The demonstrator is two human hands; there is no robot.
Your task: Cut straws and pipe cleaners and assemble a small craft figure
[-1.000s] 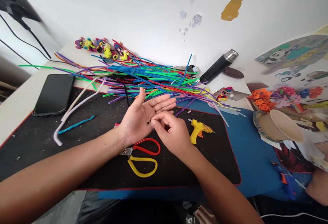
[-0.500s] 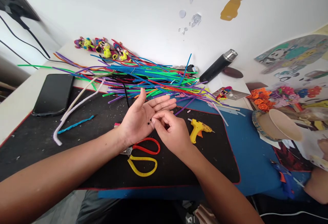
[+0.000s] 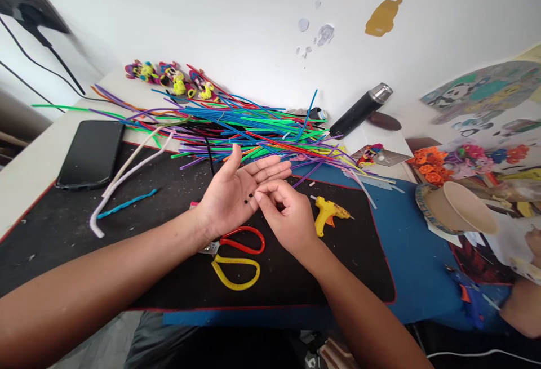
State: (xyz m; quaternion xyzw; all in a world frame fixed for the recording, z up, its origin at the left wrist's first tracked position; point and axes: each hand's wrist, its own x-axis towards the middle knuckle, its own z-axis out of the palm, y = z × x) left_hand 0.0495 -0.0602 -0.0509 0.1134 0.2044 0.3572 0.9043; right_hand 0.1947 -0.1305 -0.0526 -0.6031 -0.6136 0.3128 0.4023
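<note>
My left hand (image 3: pixel 230 194) lies palm up above the black mat, its fingers stretched out. Two tiny black pieces (image 3: pixel 246 201) rest on the palm; they are too small to name surely. Over that palm, my right hand (image 3: pixel 289 211) has thumb and forefinger pinched together beside the black pieces. Whatever is between those fingertips is hidden. Under the hands lies a pair of scissors (image 3: pixel 236 287) with one red and one yellow handle, its blades partly covered by my left wrist. A yellow glue gun (image 3: pixel 327 214) is on the mat to the right of my right hand.
Colourful pipe cleaners (image 3: pixel 253 121) are heaped behind the hands. A phone (image 3: pixel 90 154) lies left, and small figures (image 3: pixel 177 80) sit by the wall. A black flask (image 3: pixel 361 111) leans at the back. Rightward are a bowl (image 3: pixel 469 208), a blue glue gun (image 3: pixel 469 296) and another person's arm (image 3: pixel 524 307).
The right fingertips have shifted slightly away from the black pieces, so the upper one shows more clearly. Left hand stays nearly still; the whole view has shifted a little.
</note>
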